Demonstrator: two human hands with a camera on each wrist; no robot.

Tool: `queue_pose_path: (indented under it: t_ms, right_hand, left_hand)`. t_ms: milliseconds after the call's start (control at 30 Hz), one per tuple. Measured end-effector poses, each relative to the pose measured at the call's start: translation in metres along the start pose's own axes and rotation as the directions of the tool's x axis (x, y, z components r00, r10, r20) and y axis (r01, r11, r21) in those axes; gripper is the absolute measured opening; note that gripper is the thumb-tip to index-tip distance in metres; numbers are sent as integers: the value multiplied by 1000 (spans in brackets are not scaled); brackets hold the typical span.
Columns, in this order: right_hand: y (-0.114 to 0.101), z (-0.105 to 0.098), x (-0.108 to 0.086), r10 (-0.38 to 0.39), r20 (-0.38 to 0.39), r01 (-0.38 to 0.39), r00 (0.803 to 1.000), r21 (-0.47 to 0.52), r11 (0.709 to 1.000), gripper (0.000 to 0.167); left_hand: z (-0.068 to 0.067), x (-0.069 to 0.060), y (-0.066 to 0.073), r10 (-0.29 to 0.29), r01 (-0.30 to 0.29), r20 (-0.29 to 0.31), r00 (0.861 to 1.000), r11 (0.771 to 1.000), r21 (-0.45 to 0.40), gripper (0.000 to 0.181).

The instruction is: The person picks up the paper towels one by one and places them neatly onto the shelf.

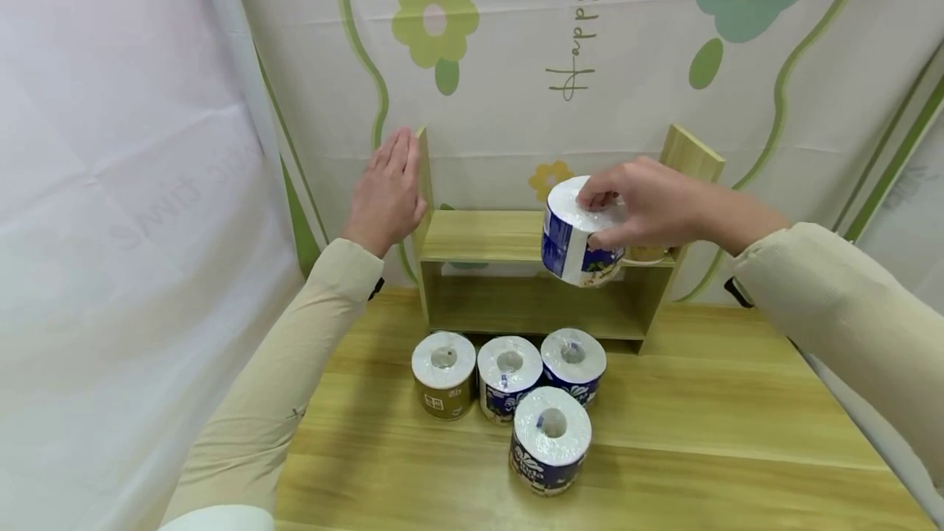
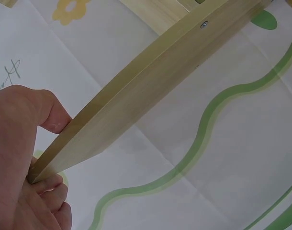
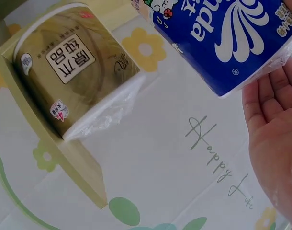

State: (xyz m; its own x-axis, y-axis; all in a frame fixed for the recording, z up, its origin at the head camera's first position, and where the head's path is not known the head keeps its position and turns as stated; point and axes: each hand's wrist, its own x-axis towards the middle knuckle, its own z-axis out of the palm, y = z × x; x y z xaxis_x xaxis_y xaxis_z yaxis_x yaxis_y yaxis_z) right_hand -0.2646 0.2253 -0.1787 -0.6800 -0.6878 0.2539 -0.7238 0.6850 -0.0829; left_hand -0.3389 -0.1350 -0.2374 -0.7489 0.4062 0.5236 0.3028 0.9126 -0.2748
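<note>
Head view: right fingers [image 1: 601,183] grip a blue-wrapped roll [image 1: 566,246], left fingers [image 1: 399,156] clasp a shelf panel [image 1: 425,177].

In the head view the right hand [image 1: 652,203] hides most of the gold roll [image 3: 88,91] on the shelf [image 1: 487,236], and the front roll [image 1: 548,465] partly covers the rear right roll [image 1: 592,363]. The right wrist view crops the held roll [image 3: 218,43] at top and right; the left wrist view cuts off the left hand [image 2: 21,129] at its left edge.

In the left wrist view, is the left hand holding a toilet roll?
No, the left hand grips the end of a wooden shelf panel between its thumb and fingers.
</note>
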Motion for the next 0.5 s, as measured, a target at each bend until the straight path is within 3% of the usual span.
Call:
queue_pose_path:
  t_ms: [500]
  right_hand:
    - [12,-3,30,141,-33,-141,989,1,990,17]
  left_hand:
    - [2,1,2,-6,6,5,1000,1000,31,74]
